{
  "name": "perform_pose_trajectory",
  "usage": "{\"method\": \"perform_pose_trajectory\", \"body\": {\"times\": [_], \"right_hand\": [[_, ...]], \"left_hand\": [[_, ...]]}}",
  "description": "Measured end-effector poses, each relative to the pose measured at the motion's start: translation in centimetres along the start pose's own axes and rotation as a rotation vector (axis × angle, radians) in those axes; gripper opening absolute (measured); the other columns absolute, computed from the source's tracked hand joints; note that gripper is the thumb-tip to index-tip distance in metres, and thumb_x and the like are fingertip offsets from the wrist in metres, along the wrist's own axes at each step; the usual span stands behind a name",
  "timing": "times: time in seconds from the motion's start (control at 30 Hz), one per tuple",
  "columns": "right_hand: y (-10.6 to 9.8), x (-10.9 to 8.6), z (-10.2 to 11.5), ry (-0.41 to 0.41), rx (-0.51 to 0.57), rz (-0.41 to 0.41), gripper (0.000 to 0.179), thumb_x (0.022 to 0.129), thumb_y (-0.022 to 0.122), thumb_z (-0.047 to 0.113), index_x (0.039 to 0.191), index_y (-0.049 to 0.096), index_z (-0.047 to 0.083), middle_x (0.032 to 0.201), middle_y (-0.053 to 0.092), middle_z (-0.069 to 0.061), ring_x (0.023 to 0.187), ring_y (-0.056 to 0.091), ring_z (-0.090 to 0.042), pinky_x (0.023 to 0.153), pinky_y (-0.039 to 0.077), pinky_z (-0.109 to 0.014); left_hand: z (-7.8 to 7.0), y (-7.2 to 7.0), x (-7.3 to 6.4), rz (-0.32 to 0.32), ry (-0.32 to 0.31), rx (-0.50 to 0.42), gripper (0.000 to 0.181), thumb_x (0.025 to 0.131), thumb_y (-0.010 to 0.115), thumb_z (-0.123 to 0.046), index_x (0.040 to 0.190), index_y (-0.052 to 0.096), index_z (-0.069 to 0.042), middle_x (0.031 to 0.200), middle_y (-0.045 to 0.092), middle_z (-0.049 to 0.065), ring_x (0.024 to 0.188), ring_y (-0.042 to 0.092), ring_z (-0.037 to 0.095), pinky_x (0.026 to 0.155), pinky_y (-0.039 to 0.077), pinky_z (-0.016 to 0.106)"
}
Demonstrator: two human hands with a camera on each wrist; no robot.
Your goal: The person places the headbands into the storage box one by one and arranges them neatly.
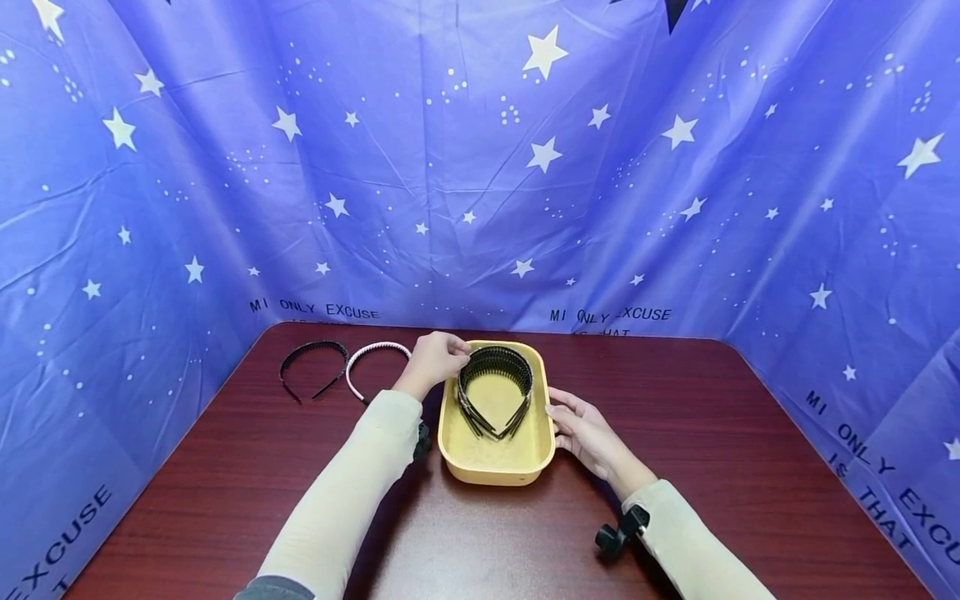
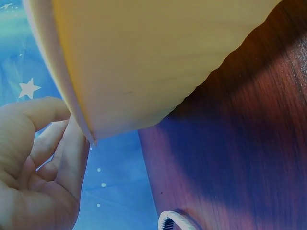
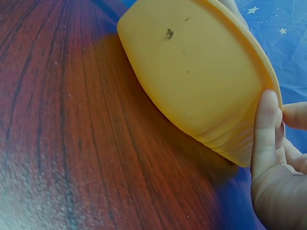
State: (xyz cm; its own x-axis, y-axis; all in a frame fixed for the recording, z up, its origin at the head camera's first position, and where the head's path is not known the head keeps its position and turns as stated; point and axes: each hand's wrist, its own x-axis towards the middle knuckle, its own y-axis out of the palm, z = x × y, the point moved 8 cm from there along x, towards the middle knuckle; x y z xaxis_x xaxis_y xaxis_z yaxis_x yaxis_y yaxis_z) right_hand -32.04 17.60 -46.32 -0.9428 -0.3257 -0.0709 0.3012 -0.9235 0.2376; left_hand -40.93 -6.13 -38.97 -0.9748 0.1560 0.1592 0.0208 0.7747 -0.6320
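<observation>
A yellow plastic basin [image 1: 491, 476] stands on the table between both hands. In it lies a nested stack of several black toothed headbands [image 1: 495, 360], their tips pointing toward me. My left hand [image 1: 437, 363] pinches the basin's rim at the far left, close to the stack; the left wrist view shows its fingers [image 2: 72, 158] at the edge. Over on the right side, my right hand [image 1: 592, 435] grips the rim, thumb on top. One finger [image 3: 266, 120] presses the outer wall in the right wrist view.
Left of the basin, a black headband [image 1: 313, 344] and a white-and-pink one [image 1: 378, 346] lie on the dark red wooden table [image 1: 712, 433]. A blue star-patterned cloth [image 1: 480, 183] hangs around the table's back and sides.
</observation>
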Motion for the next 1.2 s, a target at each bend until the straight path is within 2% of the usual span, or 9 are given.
{"method": "perform_pose_trajectory", "body": {"times": [0.2,0.53,0.7,0.83,1.03,1.2], "right_hand": [[0.1,0.0,0.1,-0.002,0.003,0.001,0.058,0.104,0.051,0.007,0.152,0.024,-0.008,0.099,0.066,-0.008,0.077,0.062,-0.012,0.062,0.054,-0.024],[0.0,0.0,0.0,0.002,-0.001,-0.005,0.058,0.104,0.052,0.008,0.152,0.023,-0.008,0.098,0.066,-0.008,0.077,0.062,-0.012,0.062,0.055,-0.024],[0.1,0.0,0.0,0.003,0.003,-0.001,0.059,0.103,0.052,0.008,0.152,0.023,-0.008,0.098,0.067,-0.006,0.077,0.062,-0.012,0.062,0.054,-0.024],[0.1,0.0,0.0,0.0,0.004,0.001,0.059,0.103,0.051,0.007,0.152,0.023,-0.009,0.097,0.066,-0.006,0.077,0.062,-0.012,0.062,0.054,-0.024],[0.2,-0.1,0.1,-0.005,0.002,0.006,0.058,0.103,0.051,0.007,0.152,0.023,-0.009,0.097,0.066,-0.006,0.076,0.062,-0.012,0.061,0.054,-0.024],[0.1,-0.1,0.1,-0.002,-0.001,0.005,0.059,0.104,0.052,0.008,0.152,0.023,-0.008,0.1,0.066,-0.009,0.078,0.062,-0.013,0.063,0.054,-0.025]], "left_hand": [[0.1,-0.7,-0.2,-0.005,-0.003,0.001,0.018,0.086,0.071,-0.009,0.102,0.078,-0.006,0.086,0.075,0.004,0.059,0.069,0.012,0.061,0.057,0.023],[0.8,-2.4,-0.2,-0.017,-0.004,-0.048,0.022,0.088,0.068,-0.008,0.107,0.076,-0.002,0.09,0.075,0.01,0.068,0.072,0.021,0.06,0.058,0.025],[1.3,-4.0,-0.4,-0.038,-0.014,-0.018,0.023,0.087,0.072,-0.012,0.109,0.077,-0.006,0.091,0.076,0.007,0.068,0.071,0.019,0.061,0.055,0.023],[1.7,-5.6,-0.4,-0.063,-0.005,0.026,0.023,0.087,0.073,-0.014,0.109,0.077,-0.007,0.093,0.076,0.008,0.071,0.071,0.021,0.067,0.056,0.028],[2.7,-7.7,-0.2,-0.099,0.03,0.087,0.028,0.089,0.071,-0.018,0.114,0.075,-0.005,0.098,0.076,0.009,0.095,0.07,0.027,0.088,0.052,0.039],[4.1,-9.1,-0.3,-0.118,0.005,0.072,0.029,0.09,0.071,-0.018,0.116,0.074,-0.005,0.101,0.076,0.01,0.102,0.068,0.027,0.091,0.051,0.041]]}}
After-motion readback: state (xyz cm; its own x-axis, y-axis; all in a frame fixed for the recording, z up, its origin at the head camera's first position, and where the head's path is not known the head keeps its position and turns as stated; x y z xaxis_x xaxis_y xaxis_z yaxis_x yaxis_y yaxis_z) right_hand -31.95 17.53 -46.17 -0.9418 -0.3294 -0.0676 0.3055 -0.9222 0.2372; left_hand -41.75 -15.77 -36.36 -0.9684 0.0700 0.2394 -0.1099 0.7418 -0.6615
